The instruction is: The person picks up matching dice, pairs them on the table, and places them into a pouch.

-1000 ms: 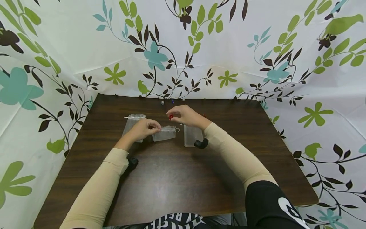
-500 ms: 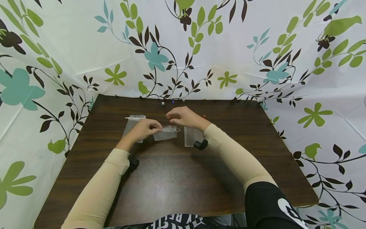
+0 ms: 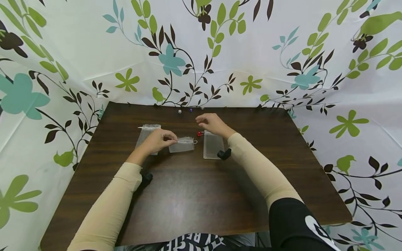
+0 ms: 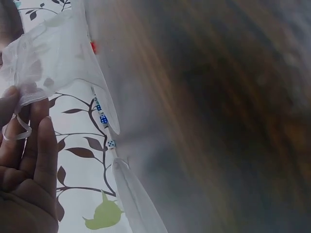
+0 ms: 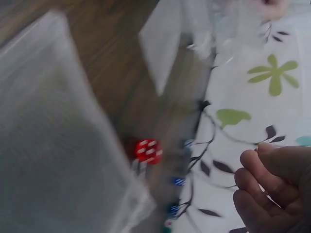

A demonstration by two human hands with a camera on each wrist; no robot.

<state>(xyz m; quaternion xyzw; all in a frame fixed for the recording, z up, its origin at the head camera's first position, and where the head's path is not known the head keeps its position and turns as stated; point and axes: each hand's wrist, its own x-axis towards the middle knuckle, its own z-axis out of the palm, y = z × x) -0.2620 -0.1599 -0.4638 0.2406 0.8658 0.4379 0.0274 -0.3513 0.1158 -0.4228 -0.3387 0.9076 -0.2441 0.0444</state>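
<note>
Clock directions are read from the head view, with 12 o'clock at the table's far edge. The gathered mouth of a translucent mesh bag (image 3: 181, 145) is pinched between the thumb and fingers of the left hand (image 3: 159, 139), and the bag is extended from the fingertips toward 3 to 4 o'clock. In the left wrist view, a thin white drawstring loop (image 4: 18, 135) is seen hanging beside the pinching fingers. Whether the bag's lower edge is touching the table (image 3: 201, 202) cannot be made out.

The right hand (image 3: 214, 124) is held above the table with its fingers loosely curled and the thumb laid beside the forefinger. A red die (image 3: 199, 134) is situated near it at 8 o'clock, apart from the fingers; from the left hand, the same die is found at 3 o'clock, beyond the pinched bag. The die is placed just beside the upper corner of a second mesh bag (image 3: 213, 148), which is laid flat at 6 o'clock from the right hand. A third mesh bag (image 3: 145, 132) is partly covered by the left hand, at 10 o'clock. Near the far edge, a white die (image 3: 180, 111) is seen at 1 o'clock from the left hand, and a blue die (image 3: 191, 110) at 10 o'clock from the right.
</note>
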